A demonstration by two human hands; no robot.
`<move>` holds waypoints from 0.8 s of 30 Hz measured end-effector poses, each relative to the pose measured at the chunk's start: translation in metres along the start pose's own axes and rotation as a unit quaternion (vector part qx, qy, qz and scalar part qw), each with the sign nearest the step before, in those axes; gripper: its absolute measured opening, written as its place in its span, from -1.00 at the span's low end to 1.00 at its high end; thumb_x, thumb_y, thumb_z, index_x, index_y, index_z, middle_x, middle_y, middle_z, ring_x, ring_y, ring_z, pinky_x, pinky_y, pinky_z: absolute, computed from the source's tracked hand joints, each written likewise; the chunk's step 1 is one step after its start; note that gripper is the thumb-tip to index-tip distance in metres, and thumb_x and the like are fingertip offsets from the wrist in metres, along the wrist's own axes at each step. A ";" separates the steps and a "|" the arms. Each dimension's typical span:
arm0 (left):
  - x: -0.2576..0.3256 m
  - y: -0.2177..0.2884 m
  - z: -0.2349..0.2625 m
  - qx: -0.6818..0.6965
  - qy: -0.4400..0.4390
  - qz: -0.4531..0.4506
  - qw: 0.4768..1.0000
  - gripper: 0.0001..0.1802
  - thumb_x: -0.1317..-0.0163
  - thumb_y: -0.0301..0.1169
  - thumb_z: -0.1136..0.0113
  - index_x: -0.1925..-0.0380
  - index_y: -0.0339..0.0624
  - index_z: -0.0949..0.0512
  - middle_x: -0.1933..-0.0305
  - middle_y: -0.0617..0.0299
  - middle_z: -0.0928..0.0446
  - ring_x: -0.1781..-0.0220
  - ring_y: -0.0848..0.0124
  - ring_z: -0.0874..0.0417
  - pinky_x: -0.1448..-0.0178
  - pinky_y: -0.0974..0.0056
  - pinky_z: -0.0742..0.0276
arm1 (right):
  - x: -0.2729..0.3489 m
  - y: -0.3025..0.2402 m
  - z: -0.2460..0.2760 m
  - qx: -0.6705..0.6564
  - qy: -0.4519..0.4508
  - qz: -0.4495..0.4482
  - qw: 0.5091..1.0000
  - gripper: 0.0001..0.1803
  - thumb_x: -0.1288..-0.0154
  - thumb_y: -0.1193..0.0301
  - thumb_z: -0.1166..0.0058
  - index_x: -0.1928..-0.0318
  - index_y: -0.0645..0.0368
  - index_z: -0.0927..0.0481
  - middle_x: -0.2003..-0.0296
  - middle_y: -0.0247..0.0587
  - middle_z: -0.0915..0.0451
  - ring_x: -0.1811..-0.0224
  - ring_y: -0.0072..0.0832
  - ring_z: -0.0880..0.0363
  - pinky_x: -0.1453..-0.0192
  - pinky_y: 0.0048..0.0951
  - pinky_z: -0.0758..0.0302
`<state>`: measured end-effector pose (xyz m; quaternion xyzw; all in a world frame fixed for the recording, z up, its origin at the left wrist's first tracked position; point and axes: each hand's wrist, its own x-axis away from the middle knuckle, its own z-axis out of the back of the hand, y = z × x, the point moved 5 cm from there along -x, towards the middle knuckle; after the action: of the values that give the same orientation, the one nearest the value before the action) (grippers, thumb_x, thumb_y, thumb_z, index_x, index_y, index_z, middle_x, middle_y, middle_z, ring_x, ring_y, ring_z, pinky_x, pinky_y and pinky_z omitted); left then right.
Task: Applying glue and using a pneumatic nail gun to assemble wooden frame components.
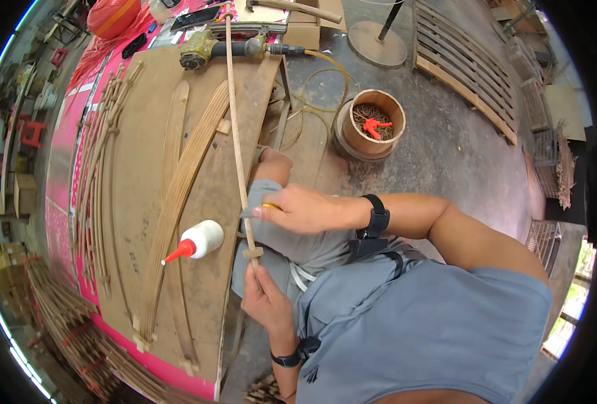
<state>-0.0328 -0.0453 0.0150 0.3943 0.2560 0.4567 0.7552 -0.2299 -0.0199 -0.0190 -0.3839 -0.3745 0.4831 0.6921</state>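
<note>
Pale, thin wooden stick [236, 128] runs lengthwise away from the person, its far end up by the yellow power tool [207, 47] and its near end at the lap. Left hand [266, 299] is closed around that near end, just below a small wooden block [252, 253] on it. Right hand [298, 209] pinches the stick higher up. White glue bottle with red nozzle [197, 242] lies on the brown board tabletop [143, 168], nozzle pointing left.

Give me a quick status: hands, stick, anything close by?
Left hand grips long stick's near end. Right hand pinches it higher up. Glue bottle lies beside on board.
</note>
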 end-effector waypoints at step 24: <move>0.014 -0.011 0.005 0.392 -0.105 0.087 0.910 -0.60 -0.68 -0.28 0.05 -0.02 -0.50 -0.56 0.63 0.52 -0.11 0.61 0.70 -0.05 0.50 0.46 0.04 | 0.091 0.089 0.046 -0.665 0.112 -0.239 0.699 -0.67 -0.60 0.26 -0.11 -0.25 0.05 -0.49 0.39 -0.50 -0.44 0.49 -0.71 -0.42 0.40 -0.55 -0.50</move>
<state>-0.0172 -0.0377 0.0083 0.7253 0.2985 0.3388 0.5197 -0.2821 0.0960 -0.0654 -0.6932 -0.5971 -0.1194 0.3856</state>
